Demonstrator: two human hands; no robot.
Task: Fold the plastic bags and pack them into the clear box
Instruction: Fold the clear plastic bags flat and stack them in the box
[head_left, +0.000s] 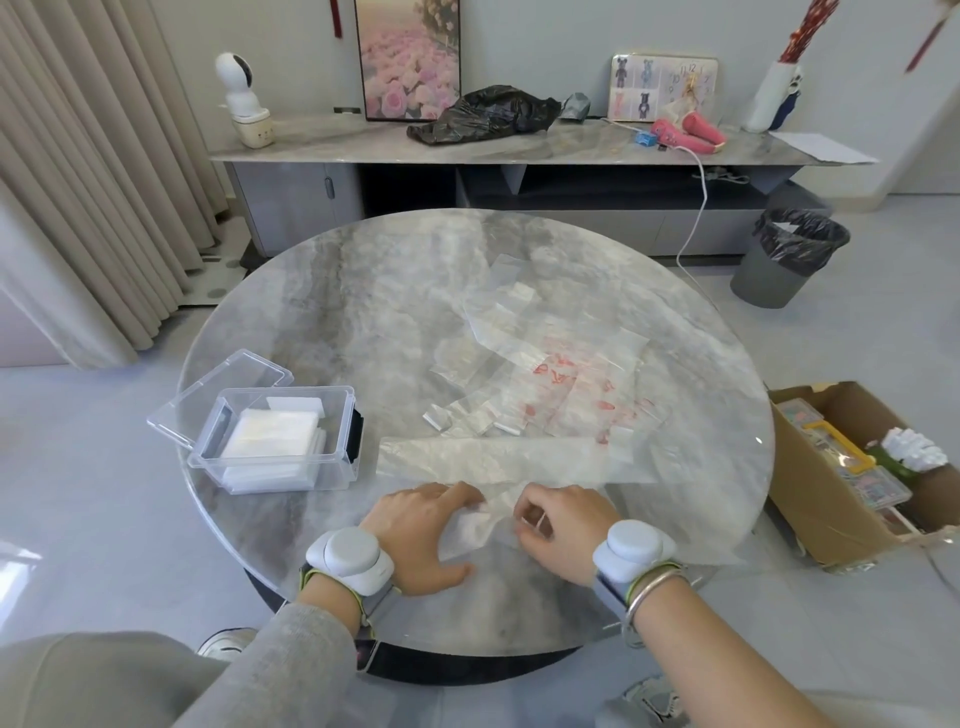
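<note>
Close to the near edge of the round grey marble-patterned table (363, 291), a thin clear plastic bag (480, 525) lies between the two hands. The left hand (421, 530) presses flat on it with fingers stretched out, holding it down; the right hand (561, 525) has its fingers curled in, pinching the film. I'd judge the bag to be nearly weightless, limp and slippery on the glossy top, likely to spring back unless each crease is pressed. Best taken by an edge or corner while the other palm pins it.

To the left stands the rectangular clear plastic box (340, 441), lid off beside it, with a stack of folded white bags (270, 434) inside. A loose heap of clear bags (545, 364), some printed red, covers the table's right half. Beyond are a long grey sideboard (363, 140) carrying a crumpled black bag (488, 114), beige curtains (78, 182), a grey lined bin (789, 260) and an open cardboard carton (810, 499) on the pale floor.
</note>
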